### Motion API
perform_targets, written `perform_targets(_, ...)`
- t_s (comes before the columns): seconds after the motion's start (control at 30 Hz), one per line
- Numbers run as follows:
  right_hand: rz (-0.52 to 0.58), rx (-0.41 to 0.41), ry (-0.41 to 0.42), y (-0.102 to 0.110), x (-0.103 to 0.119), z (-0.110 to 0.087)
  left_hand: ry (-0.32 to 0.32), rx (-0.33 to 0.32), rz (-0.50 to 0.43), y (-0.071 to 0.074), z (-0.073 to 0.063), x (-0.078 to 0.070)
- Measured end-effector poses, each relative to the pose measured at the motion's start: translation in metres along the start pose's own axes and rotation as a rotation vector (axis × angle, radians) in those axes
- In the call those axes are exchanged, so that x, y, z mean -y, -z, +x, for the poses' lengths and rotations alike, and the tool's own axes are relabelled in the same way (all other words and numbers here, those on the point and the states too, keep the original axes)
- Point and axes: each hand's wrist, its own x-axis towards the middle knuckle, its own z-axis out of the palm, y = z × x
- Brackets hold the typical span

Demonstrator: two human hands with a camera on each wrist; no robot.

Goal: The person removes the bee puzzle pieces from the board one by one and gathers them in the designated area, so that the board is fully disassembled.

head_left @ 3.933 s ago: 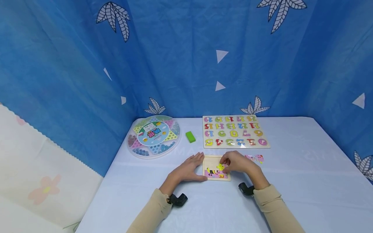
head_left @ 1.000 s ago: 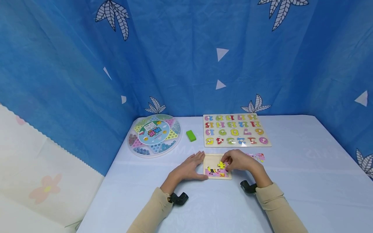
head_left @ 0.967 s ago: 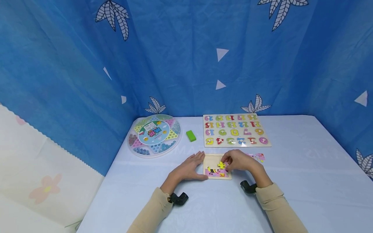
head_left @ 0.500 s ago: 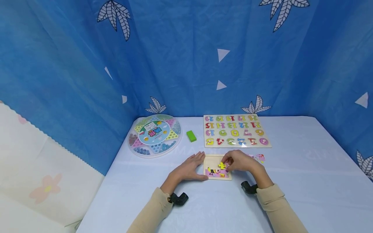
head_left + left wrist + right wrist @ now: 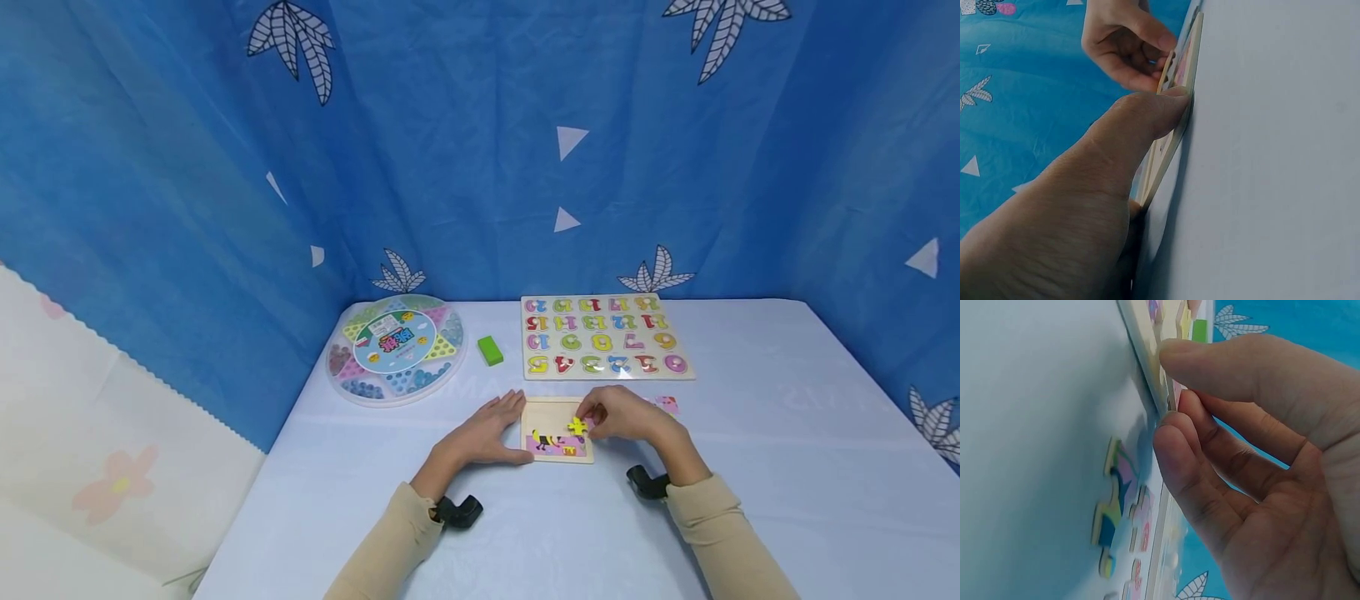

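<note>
A small square wooden puzzle tray (image 5: 547, 403) lies on the table; assembled pieces with a bee picture (image 5: 545, 441) fill its near part. My left hand (image 5: 488, 432) rests at the tray's left side with fingers stretched out, its thumb (image 5: 1147, 115) on the rim in the left wrist view. My right hand (image 5: 626, 413) pinches a yellow-and-pink jigsaw piece (image 5: 577, 426) between thumb and fingers over the tray's right side. In the right wrist view, the fingertips (image 5: 1175, 450) are right at the tray's edge and partly hide the piece.
Loose jigsaw pieces (image 5: 667, 404) lie right of the tray, partly behind the right hand. Farther back stand a number puzzle board (image 5: 609, 372), a green block (image 5: 491, 351) and a round marble game board (image 5: 397, 343). A blue curtain (image 5: 480, 167) hangs behind the table.
My right hand has shifted a little to the right, taking the yellow jigsaw piece closer to the tray's right edge. The left hand has stayed at the tray.
</note>
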Motion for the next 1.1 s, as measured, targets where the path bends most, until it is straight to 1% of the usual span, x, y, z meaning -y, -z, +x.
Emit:
perform_targets(0.17,-0.001,-0.008,-0.015,0.003,-0.003,-0.005,-0.006,0.000,0.001,0.000,0.000,0.000)
perform_targets(0.47,-0.013,-0.019,-0.014,0.008,-0.009,-0.012,0.011,0.007,-0.015,0.001,-0.001,-0.002)
perform_targets(0.67,-0.013,-0.026,-0.024,0.012,-0.014,-0.017,0.006,0.003,-0.012,0.002,-0.001,-0.002)
perform_targets(0.9,-0.046,-0.044,-0.027,0.017,-0.021,-0.023,0.007,0.002,-0.012,0.001,-0.001,-0.001)
perform_targets(1.1,-0.037,-0.050,-0.033,0.022,-0.027,-0.030,0.001,0.003,-0.019,0.002,-0.001,-0.002)
